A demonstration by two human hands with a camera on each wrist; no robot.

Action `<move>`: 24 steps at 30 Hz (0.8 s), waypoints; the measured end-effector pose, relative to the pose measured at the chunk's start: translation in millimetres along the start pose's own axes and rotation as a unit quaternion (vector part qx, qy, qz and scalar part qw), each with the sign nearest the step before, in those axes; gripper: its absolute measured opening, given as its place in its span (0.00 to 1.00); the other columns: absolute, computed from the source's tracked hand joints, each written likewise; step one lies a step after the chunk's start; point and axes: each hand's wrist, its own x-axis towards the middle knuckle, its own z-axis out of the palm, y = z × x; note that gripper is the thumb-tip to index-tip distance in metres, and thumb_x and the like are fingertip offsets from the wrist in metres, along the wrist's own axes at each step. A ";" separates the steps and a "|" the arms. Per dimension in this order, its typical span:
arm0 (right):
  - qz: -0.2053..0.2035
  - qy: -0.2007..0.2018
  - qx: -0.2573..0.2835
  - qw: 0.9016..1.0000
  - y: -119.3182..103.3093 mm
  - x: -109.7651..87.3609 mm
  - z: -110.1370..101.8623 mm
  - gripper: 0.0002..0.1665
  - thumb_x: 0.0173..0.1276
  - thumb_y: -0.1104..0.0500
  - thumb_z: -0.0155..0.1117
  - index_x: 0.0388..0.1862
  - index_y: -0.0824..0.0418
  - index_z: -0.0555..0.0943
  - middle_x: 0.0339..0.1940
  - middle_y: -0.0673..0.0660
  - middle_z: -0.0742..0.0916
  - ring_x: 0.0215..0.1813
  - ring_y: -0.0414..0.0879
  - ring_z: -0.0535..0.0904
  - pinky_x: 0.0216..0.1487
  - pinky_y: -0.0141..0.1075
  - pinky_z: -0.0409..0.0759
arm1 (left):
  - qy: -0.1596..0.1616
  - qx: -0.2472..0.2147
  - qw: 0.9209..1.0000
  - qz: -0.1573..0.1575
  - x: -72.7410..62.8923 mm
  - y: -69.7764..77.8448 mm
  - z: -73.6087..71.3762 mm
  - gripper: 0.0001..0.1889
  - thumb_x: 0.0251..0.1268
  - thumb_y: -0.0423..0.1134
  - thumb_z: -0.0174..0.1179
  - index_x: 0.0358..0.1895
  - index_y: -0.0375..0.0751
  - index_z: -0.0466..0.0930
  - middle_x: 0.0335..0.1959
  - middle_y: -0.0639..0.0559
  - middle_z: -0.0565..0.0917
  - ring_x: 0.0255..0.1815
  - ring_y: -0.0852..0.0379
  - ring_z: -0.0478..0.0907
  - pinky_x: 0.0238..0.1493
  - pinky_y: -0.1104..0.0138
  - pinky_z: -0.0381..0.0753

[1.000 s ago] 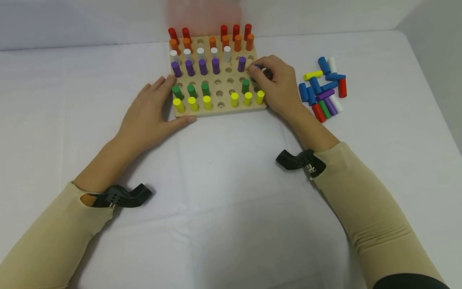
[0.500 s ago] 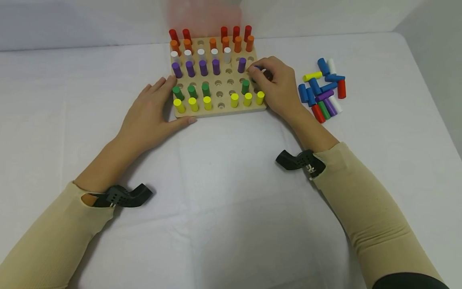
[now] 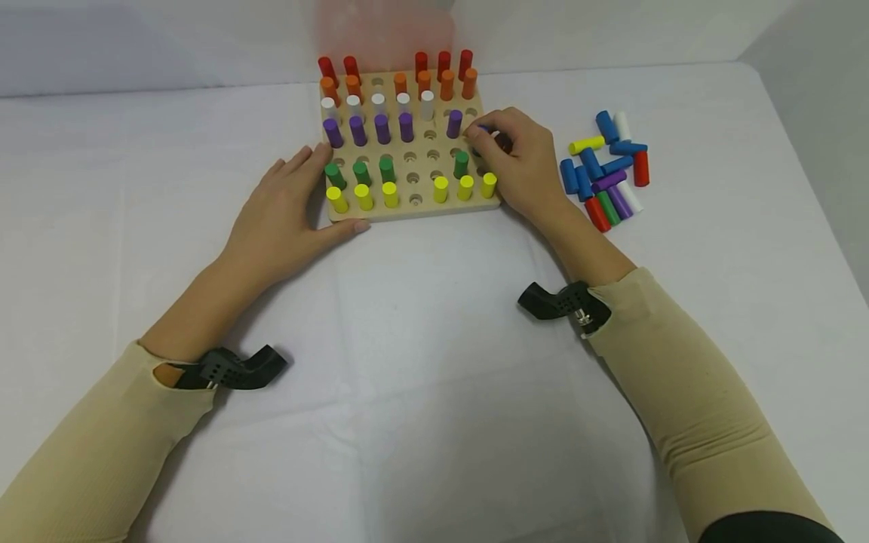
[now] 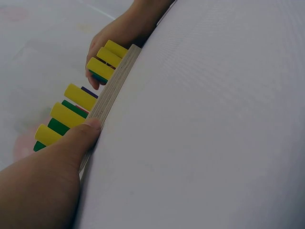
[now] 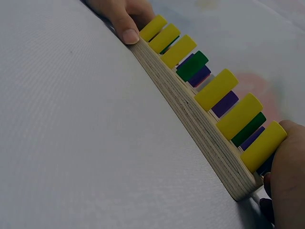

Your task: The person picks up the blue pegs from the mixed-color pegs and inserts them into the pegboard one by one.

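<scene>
A wooden pegboard (image 3: 434,213) lies at the back of the table, with rows of red, orange, white, purple, green and yellow pegs standing in it. My left hand (image 3: 274,215) rests at its left end, fingers straight along the side. Its thumb (image 4: 92,125) touches the front edge. At the board's right end, my right hand (image 3: 521,154) pinches a blue peg (image 3: 483,130) between thumb and forefinger, between the purple and green rows. The fingers cover most of that peg, so how deep it sits cannot be seen. Yellow pegs (image 5: 239,116) line the front.
Right of the right hand lies a loose heap of pegs, including several blue pegs (image 3: 569,176), a yellow peg (image 3: 587,145) and a red peg (image 3: 641,168). A pale wall (image 3: 577,30) rises directly behind the board. White cloth (image 3: 407,339) covers the table.
Almost nothing differs. Both hands keep their places at the board, and the right hand keeps its pinch on the blue peg. The head view has shifted very slightly.
</scene>
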 end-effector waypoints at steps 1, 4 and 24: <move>0.000 0.000 0.000 1.000 0.0 -0.1 0.0 0.18 0.78 0.51 0.55 0.51 0.61 0.86 0.43 0.58 0.84 0.40 0.39 0.71 0.42 0.25 0.69 | 0.001 0.000 1.000 0.000 0.0 0.0 0.0 0.54 0.60 0.70 0.61 0.83 0.53 0.44 0.84 0.49 0.53 0.85 0.45 0.48 0.85 0.45 0.46; 0.000 0.000 -0.001 1.000 -0.2 -0.4 0.1 0.18 0.78 0.51 0.55 0.51 0.61 0.86 0.43 0.58 0.84 0.40 0.39 0.71 0.42 0.25 0.69 | 0.001 0.000 1.000 0.000 -0.3 -0.2 0.1 0.54 0.60 0.70 0.61 0.83 0.53 0.44 0.84 0.48 0.53 0.85 0.44 0.49 0.85 0.45 0.47; 0.002 0.003 0.005 1.000 -0.7 -1.0 0.5 0.18 0.78 0.51 0.55 0.50 0.60 0.86 0.42 0.57 0.84 0.40 0.38 0.71 0.42 0.25 0.69 | -0.001 0.002 1.000 -0.002 -0.8 0.3 -0.2 0.54 0.61 0.70 0.60 0.83 0.53 0.43 0.84 0.49 0.53 0.85 0.45 0.48 0.85 0.45 0.46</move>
